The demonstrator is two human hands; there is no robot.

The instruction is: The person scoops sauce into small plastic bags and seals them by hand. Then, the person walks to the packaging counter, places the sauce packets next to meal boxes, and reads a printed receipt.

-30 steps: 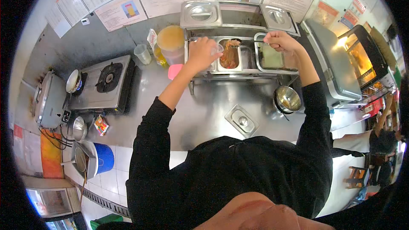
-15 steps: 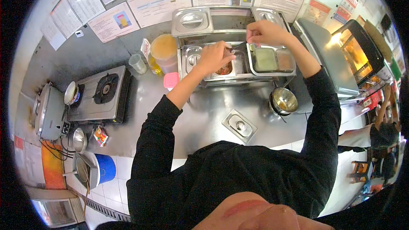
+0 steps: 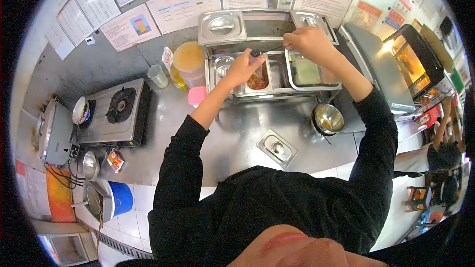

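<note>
My left hand (image 3: 242, 69) is wrapped round a small clear cup (image 3: 256, 64), held over the steel pan of reddish-brown food (image 3: 258, 81). In my right hand (image 3: 308, 43) is the thin dark handle of a ladle (image 3: 273, 48), whose dark bowl end reaches the cup's mouth. To the right of the pan stands a framed tray with a pale green container (image 3: 307, 71), partly under my right forearm. A lidded steel pan (image 3: 222, 65) lies left of my left hand. What the cup holds is too small to tell.
Loose steel lid (image 3: 277, 148) on the counter (image 3: 232, 143); metal bowls (image 3: 328, 118) at right. Pink-lidded tub (image 3: 197, 96), large orange-topped container (image 3: 189, 58) and clear cup (image 3: 158, 76) at left. Gas stove (image 3: 113, 111) with small pan (image 3: 80, 110) over a blue flame. Person (image 3: 440, 155) at far right.
The ladle's end has come to the cup's mouth. My right hand has shifted slightly, and my left hand now holds the cup more upright, uncovering more of the food pan.
</note>
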